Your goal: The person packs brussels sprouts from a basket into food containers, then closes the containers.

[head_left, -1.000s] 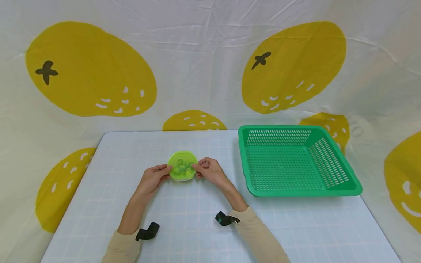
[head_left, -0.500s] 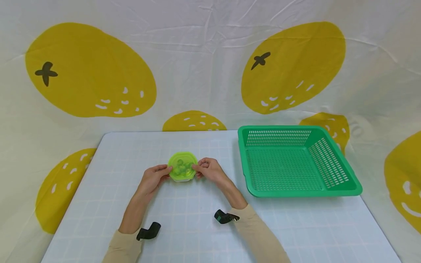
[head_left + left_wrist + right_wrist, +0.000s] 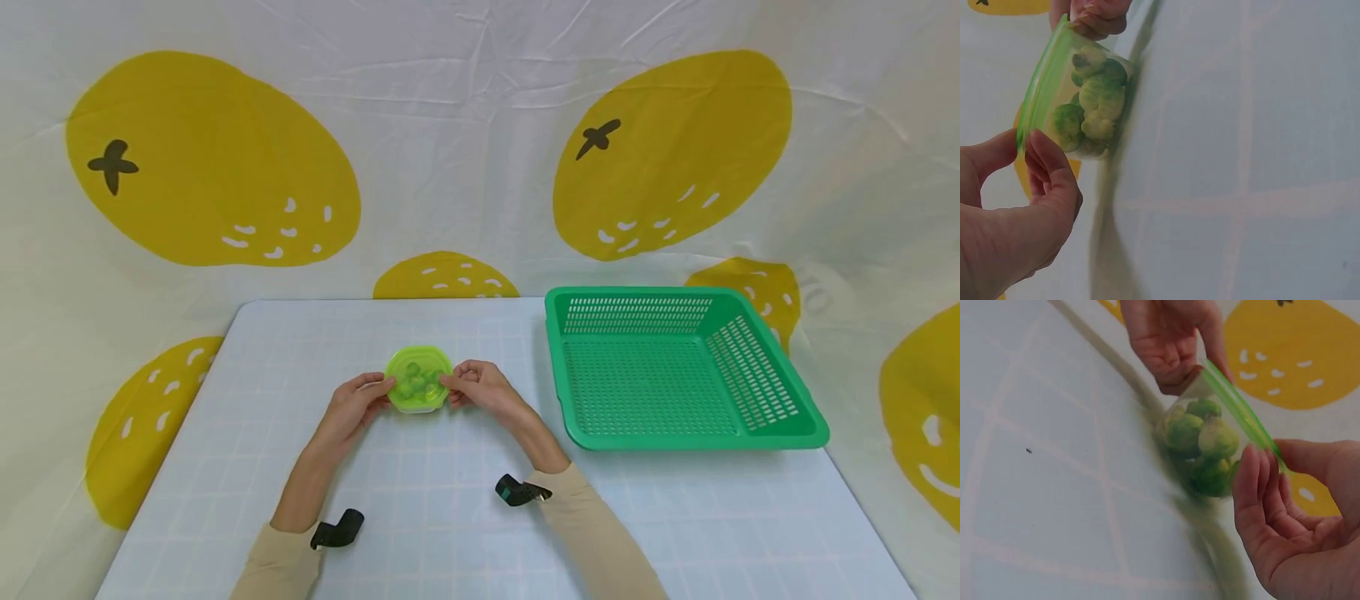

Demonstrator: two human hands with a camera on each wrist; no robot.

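A small clear plastic container (image 3: 417, 410) stands near the middle of the table, covered by a bright green see-through lid (image 3: 408, 357). Several Brussels sprouts (image 3: 1102, 95) show through its wall in both wrist views. At its left side my left hand (image 3: 347, 414) pinches the lid's rim, thumb on top and curled fingers beneath. My right hand (image 3: 486, 392) pinches the opposite edge in the same way, the thumb lying over the lid. In the right wrist view the lid (image 3: 1241, 412) sits along the container's top. Fingertips under the rim are partly hidden.
A large green plastic basket (image 3: 690, 442) with slotted walls stands at the right of the table, nothing visible inside. The table (image 3: 420, 517) has a pale checked cover. Behind it hangs a white cloth (image 3: 450, 167) printed with yellow fruit.
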